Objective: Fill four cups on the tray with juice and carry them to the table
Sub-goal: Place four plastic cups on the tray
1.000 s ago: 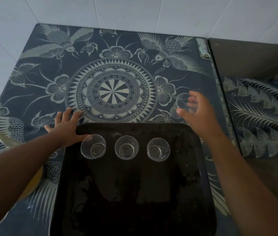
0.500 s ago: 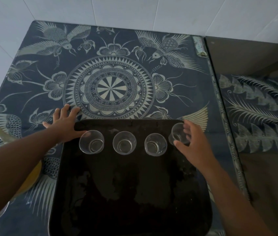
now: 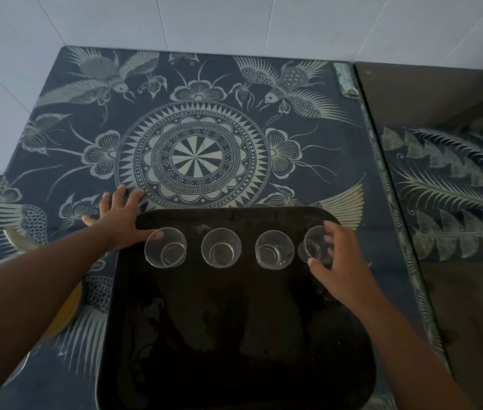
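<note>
A black tray (image 3: 234, 335) lies on the patterned blue tabletop (image 3: 193, 155). Several clear empty cups stand in a row along its far edge: the left cup (image 3: 165, 247), a second cup (image 3: 221, 247), a third cup (image 3: 275, 249) and the rightmost cup (image 3: 313, 245). My right hand (image 3: 339, 258) curls its fingers and thumb around the rightmost cup, which stands on the tray. My left hand (image 3: 119, 216) lies flat with spread fingers at the tray's far left corner, thumb on the rim.
White tiled wall runs behind the table. A dark glass-topped surface (image 3: 453, 202) adjoins on the right, past a metal hinge strip (image 3: 344, 78). Something yellow (image 3: 66, 312) shows under my left forearm at the table's left side.
My right hand brought the fourth cup from above the table down onto the tray, at the right end of the row. The left hand stayed at the tray's corner.
</note>
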`<state>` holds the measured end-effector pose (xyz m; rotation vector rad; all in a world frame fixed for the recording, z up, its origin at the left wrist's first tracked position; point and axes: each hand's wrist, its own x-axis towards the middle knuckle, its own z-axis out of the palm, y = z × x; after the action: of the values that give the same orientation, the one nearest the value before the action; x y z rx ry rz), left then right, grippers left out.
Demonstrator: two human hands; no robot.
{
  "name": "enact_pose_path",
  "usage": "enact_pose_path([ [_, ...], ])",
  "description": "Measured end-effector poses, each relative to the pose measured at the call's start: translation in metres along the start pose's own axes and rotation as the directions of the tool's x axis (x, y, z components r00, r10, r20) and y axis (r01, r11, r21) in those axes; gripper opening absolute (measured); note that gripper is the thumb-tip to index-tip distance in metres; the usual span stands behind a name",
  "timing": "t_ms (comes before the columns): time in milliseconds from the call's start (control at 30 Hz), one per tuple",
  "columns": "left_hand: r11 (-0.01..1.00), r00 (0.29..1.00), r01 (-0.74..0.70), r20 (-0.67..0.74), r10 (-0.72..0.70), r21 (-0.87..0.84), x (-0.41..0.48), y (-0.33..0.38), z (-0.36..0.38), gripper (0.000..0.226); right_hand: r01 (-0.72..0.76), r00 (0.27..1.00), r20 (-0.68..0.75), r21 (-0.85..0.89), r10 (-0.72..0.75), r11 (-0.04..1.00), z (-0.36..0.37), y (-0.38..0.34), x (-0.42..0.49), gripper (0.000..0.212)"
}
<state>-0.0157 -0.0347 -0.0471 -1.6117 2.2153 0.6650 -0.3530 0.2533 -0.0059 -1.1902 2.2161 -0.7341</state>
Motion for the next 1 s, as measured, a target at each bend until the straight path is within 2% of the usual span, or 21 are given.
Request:
enact_pose_path([
  [333,1.0,1.0,-0.008,0.001,0.008,0.004,0.002,-0.003,0.001,0.12,-0.018,0.999,0.051,0.002,0.017,1.0,-0.001,0.001,-0.004,0.097],
  [600,1.0,0.999,0.0,0.038,0.0,0.002,-0.003,-0.001,-0.002,0.118,0.054,0.997,-0.042,-0.066,-0.057,0.996,-0.011,-0.021,-0.015,0.09],
  [867,0.997,0.996,-0.047,0.073,0.042,0.061,-0.014,0.004,-0.03,0.071,0.073,0.992,-0.093,-0.119,-0.084,0.99,-0.02,-0.056,-0.014,0.079],
  [1000,0.99,0.988,-0.142,-0.07,0.141,-0.004,-0.041,0.012,-0.037,0.043,0.104,0.991,-0.066,-0.132,-0.113,0.986,-0.012,-0.084,-0.015,0.075],
])
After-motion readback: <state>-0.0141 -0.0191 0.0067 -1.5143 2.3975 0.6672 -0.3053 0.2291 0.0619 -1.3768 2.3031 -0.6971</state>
